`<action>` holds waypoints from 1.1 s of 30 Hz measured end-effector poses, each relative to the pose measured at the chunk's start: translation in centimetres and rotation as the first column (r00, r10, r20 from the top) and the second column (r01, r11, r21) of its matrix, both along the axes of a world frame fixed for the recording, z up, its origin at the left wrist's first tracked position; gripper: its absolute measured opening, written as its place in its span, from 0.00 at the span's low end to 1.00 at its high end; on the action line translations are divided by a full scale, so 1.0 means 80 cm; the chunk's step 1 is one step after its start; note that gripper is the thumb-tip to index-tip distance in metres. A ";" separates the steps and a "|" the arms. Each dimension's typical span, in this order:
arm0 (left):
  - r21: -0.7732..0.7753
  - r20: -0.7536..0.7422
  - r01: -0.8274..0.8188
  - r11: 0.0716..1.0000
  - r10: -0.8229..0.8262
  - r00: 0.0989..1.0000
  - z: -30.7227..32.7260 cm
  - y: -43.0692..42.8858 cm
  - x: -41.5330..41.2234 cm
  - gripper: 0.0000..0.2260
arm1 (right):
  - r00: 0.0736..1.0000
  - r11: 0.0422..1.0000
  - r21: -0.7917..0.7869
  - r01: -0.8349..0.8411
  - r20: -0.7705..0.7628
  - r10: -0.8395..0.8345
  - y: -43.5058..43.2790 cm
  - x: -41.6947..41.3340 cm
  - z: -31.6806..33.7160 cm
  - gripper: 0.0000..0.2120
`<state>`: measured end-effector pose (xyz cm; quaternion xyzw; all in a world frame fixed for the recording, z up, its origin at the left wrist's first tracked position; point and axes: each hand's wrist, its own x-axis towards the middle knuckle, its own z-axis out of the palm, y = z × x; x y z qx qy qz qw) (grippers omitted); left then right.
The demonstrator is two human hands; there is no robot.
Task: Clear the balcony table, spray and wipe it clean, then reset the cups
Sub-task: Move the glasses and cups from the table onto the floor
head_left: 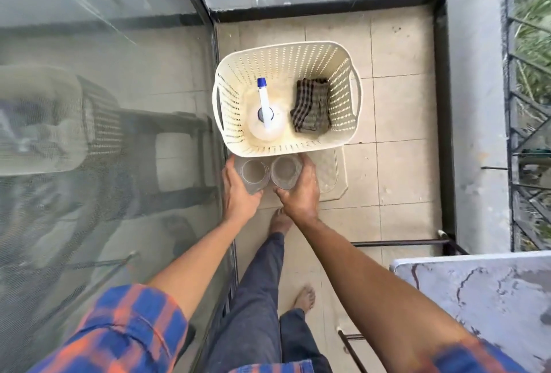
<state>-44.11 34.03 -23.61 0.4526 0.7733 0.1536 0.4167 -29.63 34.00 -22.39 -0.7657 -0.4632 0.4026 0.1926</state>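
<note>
Two clear glass cups stand side by side on a beige stool just in front of a cream basket [343,140]. My left hand [238,190] is wrapped around the left cup [253,173]. The right cup [285,170] is gripped by my right hand [301,190]. Inside the basket stands a white spray bottle [266,116] with a blue nozzle, and a dark checked cloth [311,107] lies beside it on the right. The marble-patterned balcony table [483,292] shows at the lower right, its visible top bare.
The beige stool [334,176] carries the basket and the cups. A glass sliding door [104,134] runs along the left. The low grey balcony wall [474,104] and railing close the far and right sides. My bare feet stand on the tiled floor [402,199].
</note>
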 end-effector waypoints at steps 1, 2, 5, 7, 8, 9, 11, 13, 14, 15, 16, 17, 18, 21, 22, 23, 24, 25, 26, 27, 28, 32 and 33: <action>-0.002 -0.001 -0.012 1.000 0.012 1.000 0.002 -0.001 0.000 0.47 | 1.000 1.000 -0.012 0.021 -0.007 -0.021 -0.001 0.002 0.001 0.49; -0.011 -0.005 -0.029 1.000 0.029 1.000 0.004 -0.003 0.000 0.46 | 0.999 0.999 -0.023 0.038 -0.017 -0.038 -0.002 0.003 0.001 0.49; -0.040 0.011 -0.063 0.997 0.064 0.998 0.009 -0.006 0.002 0.43 | 0.997 0.997 -0.051 0.060 -0.046 -0.062 0.000 0.004 0.002 0.49; -0.065 0.034 -0.060 0.996 0.063 0.997 0.007 -0.004 0.001 0.43 | 0.995 0.994 -0.087 0.067 -0.065 -0.073 0.001 0.004 0.002 0.50; -0.081 0.042 -0.050 0.995 0.053 0.998 0.007 -0.002 0.000 0.44 | 0.992 0.991 -0.108 0.076 -0.090 -0.086 0.002 0.005 0.001 0.51; -0.096 0.047 -0.036 0.995 0.041 0.998 0.007 -0.001 -0.003 0.45 | 0.987 0.987 -0.133 0.088 -0.125 -0.105 0.003 0.006 0.000 0.53; -0.123 0.060 -0.008 0.992 0.015 0.998 0.007 0.001 -0.011 0.47 | 0.970 0.977 -0.182 0.115 -0.193 -0.150 0.007 0.010 0.001 0.55; -0.169 0.061 -0.020 0.985 0.031 0.998 0.012 -0.001 -0.021 0.49 | 0.959 0.964 -0.229 0.134 -0.217 -0.185 0.011 0.017 0.004 0.56; -0.182 0.056 -0.034 0.983 0.045 0.997 0.017 -0.004 -0.023 0.50 | 0.952 0.957 -0.254 0.141 -0.231 -0.202 0.011 0.022 0.011 0.56; -0.179 0.043 -0.054 0.982 0.062 0.997 0.024 -0.006 -0.025 0.49 | 0.944 0.948 -0.283 0.147 -0.246 -0.220 0.011 0.028 0.017 0.56; -0.151 0.028 -0.070 0.986 0.075 0.997 0.030 -0.008 -0.026 0.46 | 0.935 0.940 -0.306 0.149 -0.265 -0.234 0.011 0.035 0.027 0.55; -0.110 0.012 -0.089 0.990 0.091 0.996 0.038 -0.011 -0.026 0.40 | 0.930 0.935 -0.327 0.140 -0.282 -0.238 0.010 0.041 0.038 0.50; -0.060 0.001 -0.096 0.994 0.096 0.995 0.052 -0.014 -0.023 0.33 | 0.926 0.932 -0.340 0.128 -0.295 -0.235 0.006 0.050 0.054 0.43; 0.076 -0.011 -0.036 0.996 0.037 0.999 0.096 -0.023 -0.005 0.19 | 0.908 0.949 -0.308 0.071 -0.373 -0.189 -0.015 0.083 0.118 0.19; 0.114 0.000 0.006 0.993 -0.006 1.000 0.107 -0.026 0.000 0.18 | 0.907 0.961 -0.271 0.059 -0.387 -0.165 -0.025 0.092 0.137 0.16; 0.148 0.011 0.060 0.987 -0.063 0.998 0.117 -0.027 0.008 0.17 | 0.912 0.971 -0.229 0.065 -0.382 -0.151 -0.038 0.105 0.160 0.14; 0.179 0.026 0.119 0.977 -0.125 0.992 0.129 -0.028 0.020 0.16 | 0.921 0.978 -0.194 0.079 -0.362 -0.146 -0.052 0.118 0.181 0.13; 0.197 0.047 0.175 0.965 -0.188 0.981 0.138 -0.028 0.034 0.15 | 0.928 0.980 -0.168 0.106 -0.337 -0.159 -0.070 0.132 0.198 0.12; 0.199 0.081 0.230 0.953 -0.249 0.965 0.146 -0.028 0.050 0.14 | 0.928 0.978 -0.147 0.145 -0.324 -0.186 -0.089 0.146 0.214 0.12; 0.193 0.116 0.279 0.941 -0.304 0.946 0.154 -0.027 0.066 0.13 | 0.926 0.976 -0.125 0.181 -0.314 -0.211 -0.106 0.158 0.227 0.11; 0.193 0.142 0.336 0.922 -0.365 0.920 0.163 -0.028 0.086 0.13 | 0.925 0.969 -0.094 0.228 -0.290 -0.246 -0.129 0.173 0.239 0.11; 0.220 0.203 0.563 0.796 -0.602 0.772 0.191 -0.035 0.173 0.14 | 0.876 0.898 -0.053 0.436 -0.202 -0.438 -0.235 0.224 0.261 0.09; 0.252 0.196 0.627 0.737 -0.674 0.712 0.198 -0.040 0.198 0.15 | 0.844 0.864 -0.048 0.501 -0.195 -0.500 -0.268 0.235 0.264 0.09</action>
